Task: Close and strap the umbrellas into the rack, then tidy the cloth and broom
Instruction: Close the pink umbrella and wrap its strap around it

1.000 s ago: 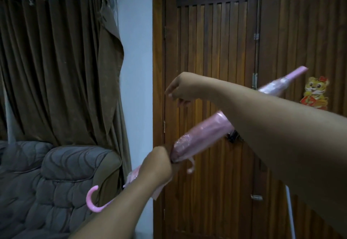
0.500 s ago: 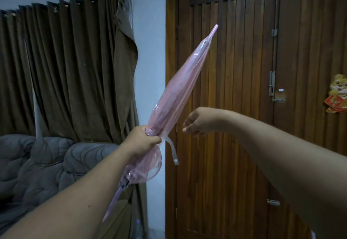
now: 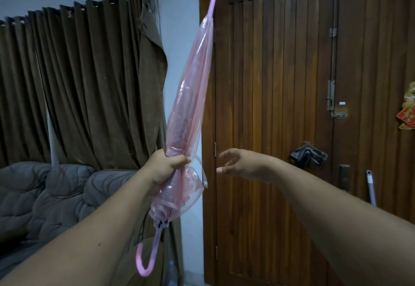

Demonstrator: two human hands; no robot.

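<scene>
The pink transparent umbrella stands nearly upright, tip up and leaning slightly right, hooked handle hanging below. The left hand is clenched around the gathered canopy low down. Its loose closing strap dangles just right of that fist, toward the right hand, which is empty, fingers spread and near, best placed to take it.

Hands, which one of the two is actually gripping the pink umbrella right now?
The left hand, fist closed around the pink umbrella low on its folded canopy. The right hand is open beside it, touching nothing.
</scene>
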